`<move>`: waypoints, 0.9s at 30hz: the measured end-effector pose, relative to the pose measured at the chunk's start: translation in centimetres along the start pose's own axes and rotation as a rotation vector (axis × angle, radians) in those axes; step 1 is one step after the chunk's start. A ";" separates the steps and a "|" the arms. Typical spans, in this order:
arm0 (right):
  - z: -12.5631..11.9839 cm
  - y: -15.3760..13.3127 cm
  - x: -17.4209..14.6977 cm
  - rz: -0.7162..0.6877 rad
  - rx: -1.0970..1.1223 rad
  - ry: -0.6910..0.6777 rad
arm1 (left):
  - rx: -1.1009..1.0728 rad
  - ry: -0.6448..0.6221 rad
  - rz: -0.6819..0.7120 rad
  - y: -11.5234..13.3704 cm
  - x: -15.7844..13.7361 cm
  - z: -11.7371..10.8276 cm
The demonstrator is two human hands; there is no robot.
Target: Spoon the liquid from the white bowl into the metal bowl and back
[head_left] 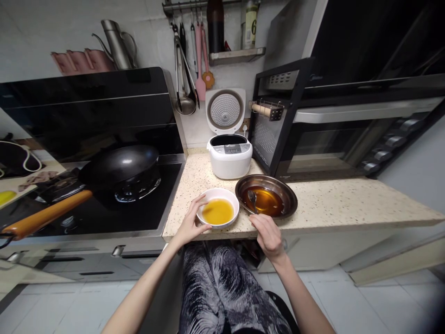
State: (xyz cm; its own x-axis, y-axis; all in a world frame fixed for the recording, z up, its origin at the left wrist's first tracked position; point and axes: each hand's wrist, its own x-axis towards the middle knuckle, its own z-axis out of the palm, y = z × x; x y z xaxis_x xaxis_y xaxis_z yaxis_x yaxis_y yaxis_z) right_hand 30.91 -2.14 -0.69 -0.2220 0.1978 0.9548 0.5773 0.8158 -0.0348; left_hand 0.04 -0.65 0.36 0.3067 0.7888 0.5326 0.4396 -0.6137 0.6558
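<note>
A white bowl [235, 204] of yellow-amber liquid stands near the counter's front edge. My left hand [192, 221] grips its left side, thumb at the near rim and fingers along the far left rim. To the right, a dark metal basin [291, 198] contains a shallow pool of darker amber liquid. My right hand [267, 234] pinches the handle of a metal spoon [252, 197], whose bowl is over or in the liquid at the basin's left side; I cannot tell which. The handle's end is hidden by my fingers.
Behind the bowls is a white rice cooker [231, 162] with its lid raised. A black wok [120, 164] with a wooden handle sits on the stove at left, the handle reaching forward. An oven [330, 144] stands at the right rear of the speckled counter [347, 202].
</note>
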 end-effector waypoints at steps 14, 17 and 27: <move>0.4 -3.0 1.9 0.300 0.102 0.267 | 0.010 0.005 0.021 0.2 0.1 -0.1; 1.1 -3.8 2.2 0.299 0.158 0.284 | 0.019 0.000 0.024 0.2 0.1 -0.1; 3.6 -6.4 2.3 0.423 0.302 0.176 | 0.003 0.004 0.019 0.3 0.1 0.0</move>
State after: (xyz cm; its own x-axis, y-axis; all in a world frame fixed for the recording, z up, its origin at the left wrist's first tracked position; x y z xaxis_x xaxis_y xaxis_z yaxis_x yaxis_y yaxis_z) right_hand 23.90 -4.92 0.72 0.1308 0.4698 0.8730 0.3305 0.8096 -0.4852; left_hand 0.23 -0.79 0.56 0.3120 0.7768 0.5470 0.4366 -0.6286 0.6436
